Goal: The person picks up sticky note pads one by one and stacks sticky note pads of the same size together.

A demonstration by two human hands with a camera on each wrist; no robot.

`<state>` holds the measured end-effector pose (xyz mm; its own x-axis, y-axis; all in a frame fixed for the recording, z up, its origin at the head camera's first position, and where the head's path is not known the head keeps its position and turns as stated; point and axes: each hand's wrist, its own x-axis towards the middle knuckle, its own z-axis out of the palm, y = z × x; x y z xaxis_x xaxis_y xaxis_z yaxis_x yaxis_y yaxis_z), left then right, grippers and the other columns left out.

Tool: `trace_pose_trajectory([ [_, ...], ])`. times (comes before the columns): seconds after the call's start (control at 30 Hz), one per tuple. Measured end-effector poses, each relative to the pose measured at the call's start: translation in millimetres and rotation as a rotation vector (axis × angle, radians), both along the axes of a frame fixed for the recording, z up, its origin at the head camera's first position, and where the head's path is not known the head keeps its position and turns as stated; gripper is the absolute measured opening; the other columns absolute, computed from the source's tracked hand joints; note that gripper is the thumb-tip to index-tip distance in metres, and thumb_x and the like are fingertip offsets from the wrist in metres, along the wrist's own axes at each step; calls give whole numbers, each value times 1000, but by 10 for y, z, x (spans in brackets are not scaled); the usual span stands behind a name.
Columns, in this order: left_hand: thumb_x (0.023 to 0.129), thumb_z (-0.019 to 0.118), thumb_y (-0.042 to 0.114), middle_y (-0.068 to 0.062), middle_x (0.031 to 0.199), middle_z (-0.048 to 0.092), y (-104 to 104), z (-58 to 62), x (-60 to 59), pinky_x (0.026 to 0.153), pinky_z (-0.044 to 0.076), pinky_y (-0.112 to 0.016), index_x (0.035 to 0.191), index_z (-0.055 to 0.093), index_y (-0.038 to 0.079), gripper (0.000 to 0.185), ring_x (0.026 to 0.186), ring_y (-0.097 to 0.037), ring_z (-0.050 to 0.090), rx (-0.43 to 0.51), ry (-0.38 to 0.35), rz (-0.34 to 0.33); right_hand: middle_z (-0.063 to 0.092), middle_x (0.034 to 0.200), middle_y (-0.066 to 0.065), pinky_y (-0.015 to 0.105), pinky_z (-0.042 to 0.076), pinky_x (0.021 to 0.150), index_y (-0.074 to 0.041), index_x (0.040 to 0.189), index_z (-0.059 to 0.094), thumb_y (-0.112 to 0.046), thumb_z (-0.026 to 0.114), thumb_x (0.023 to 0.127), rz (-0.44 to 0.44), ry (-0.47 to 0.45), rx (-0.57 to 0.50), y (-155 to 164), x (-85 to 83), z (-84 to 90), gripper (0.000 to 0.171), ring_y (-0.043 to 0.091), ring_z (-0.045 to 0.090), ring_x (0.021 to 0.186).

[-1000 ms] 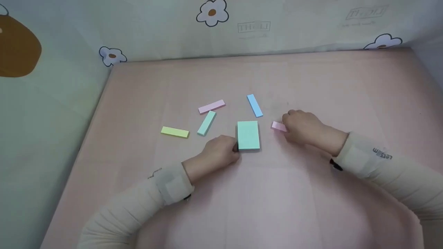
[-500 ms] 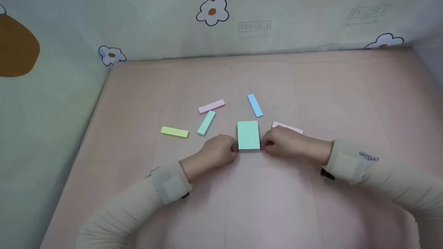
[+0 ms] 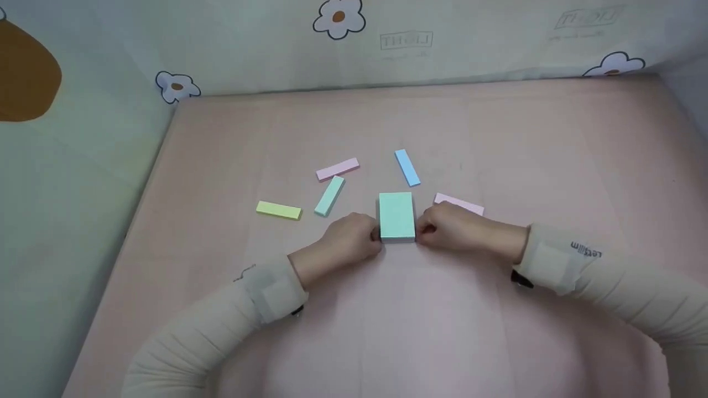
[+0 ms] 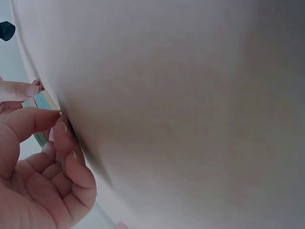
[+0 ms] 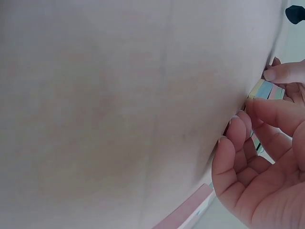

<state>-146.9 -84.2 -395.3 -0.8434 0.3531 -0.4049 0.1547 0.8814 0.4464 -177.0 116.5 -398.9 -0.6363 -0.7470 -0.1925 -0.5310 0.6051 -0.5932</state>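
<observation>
The mint-topped stack (image 3: 396, 215) lies flat on the tabletop (image 3: 387, 331) at the centre of the frame, directly between the hands, its long axis running up and down the picture. Curled fingers of the left hand (image 3: 349, 237) grip its lower left edge and those of the right hand (image 3: 456, 228) its lower right; neither hand is clearly nearer. A pink strip (image 3: 463, 205) lies just above the right hand, partly hidden. No container is in view.
</observation>
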Motion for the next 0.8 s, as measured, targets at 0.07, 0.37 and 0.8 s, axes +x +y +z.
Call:
trace_pose_trajectory([
  [0.07,83,60,10,-1,63,52,-1,-4,-3,50,34,-23,81,65,4,9,58,-13,46,0,-7,2,51,60,-5,21,34,55,-7,74,68,-2,61,79,-5,-8,3,1,0,0,10,9,41,58],
  [0.37,83,59,9,1,60,48,-4,-16,0,49,32,-23,74,62,4,10,56,-12,44,-1,25,-30,45,58,-7,20,32,55,-7,69,66,0,60,78,17,5,-9,2,-2,-13,13,8,37,58],
  [0.8,84,60,12,1,59,48,-7,-11,-2,49,33,-23,79,65,5,10,57,-13,45,-4,17,-22,56,64,-4,23,36,58,-6,81,71,-3,62,80,-13,-21,28,-23,-3,17,9,9,43,61],
])
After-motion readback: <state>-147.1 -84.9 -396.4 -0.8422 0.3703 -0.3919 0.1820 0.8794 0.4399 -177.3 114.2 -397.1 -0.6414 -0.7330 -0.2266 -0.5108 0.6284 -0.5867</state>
